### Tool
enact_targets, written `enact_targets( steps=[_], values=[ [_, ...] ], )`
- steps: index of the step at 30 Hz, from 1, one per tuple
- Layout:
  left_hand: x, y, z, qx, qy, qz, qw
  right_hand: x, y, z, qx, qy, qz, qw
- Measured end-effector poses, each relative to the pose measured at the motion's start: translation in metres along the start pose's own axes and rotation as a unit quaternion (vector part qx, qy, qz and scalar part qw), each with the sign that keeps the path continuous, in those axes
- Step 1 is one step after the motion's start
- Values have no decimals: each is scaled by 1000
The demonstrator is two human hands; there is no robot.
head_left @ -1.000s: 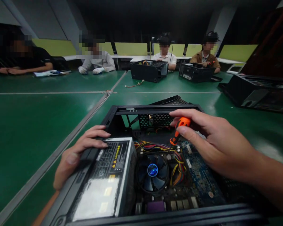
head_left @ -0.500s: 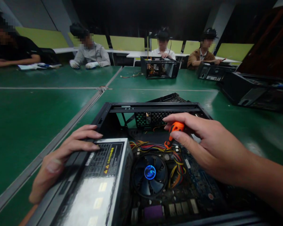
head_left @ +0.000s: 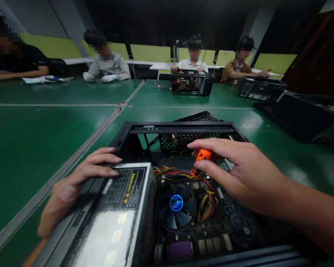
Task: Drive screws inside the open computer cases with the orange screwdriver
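Observation:
An open black computer case (head_left: 180, 128) lies before me on the green table. My right hand (head_left: 233, 170) grips an orange and black screwdriver (head_left: 203, 155) between thumb and fingers; its lower end is down by the colored cables (head_left: 180, 173), and the tip is hidden. My left hand (head_left: 80, 181) rests with spread fingers over the case's left edge and the silver power supply (head_left: 114, 222). Right of the power supply sits a round black fan (head_left: 176, 207) with a blue-lit center. A purple connector (head_left: 180, 249) shows below it.
Several people sit across the green table (head_left: 58, 129). An open computer case (head_left: 192, 83) stands before one of them, another case (head_left: 261, 89) is farther right, and a dark case (head_left: 308, 115) lies at the right edge. Papers (head_left: 41, 79) lie at the far left.
My right hand and the screwdriver have shifted slightly left and down. My left hand stays put. Across the table, the middle case has moved slightly right, and the dark case at right sits differently.

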State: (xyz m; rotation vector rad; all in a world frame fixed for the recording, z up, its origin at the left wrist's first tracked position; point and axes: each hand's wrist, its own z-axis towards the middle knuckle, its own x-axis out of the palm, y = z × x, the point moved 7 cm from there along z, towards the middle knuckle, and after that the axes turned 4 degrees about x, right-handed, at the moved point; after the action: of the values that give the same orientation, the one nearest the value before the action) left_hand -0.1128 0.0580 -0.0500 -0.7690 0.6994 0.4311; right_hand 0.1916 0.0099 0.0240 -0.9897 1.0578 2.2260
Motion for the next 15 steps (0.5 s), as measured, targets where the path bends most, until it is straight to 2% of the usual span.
enact_targets(
  steps=[2, 4, 6, 10, 15],
  values=[
    [-2, -4, -1, 62, -19, -71, 995, -2, 4, 1, -22, -11, -9, 1000],
    [-2, -10, -2, 110, -5, -117, 987, -3, 7, 0, -35, -15, -9, 999],
    [0, -13, -3, 107, 13, -145, 984, -3, 9, -1, -42, -12, -1, 999],
    [1, -18, -3, 56, 6, -177, 983, -1, 9, -3, -49, -3, 8, 999],
    [1, -17, -4, 77, -23, -144, 986, -2, 7, -2, -42, -1, -2, 999]
  ],
)
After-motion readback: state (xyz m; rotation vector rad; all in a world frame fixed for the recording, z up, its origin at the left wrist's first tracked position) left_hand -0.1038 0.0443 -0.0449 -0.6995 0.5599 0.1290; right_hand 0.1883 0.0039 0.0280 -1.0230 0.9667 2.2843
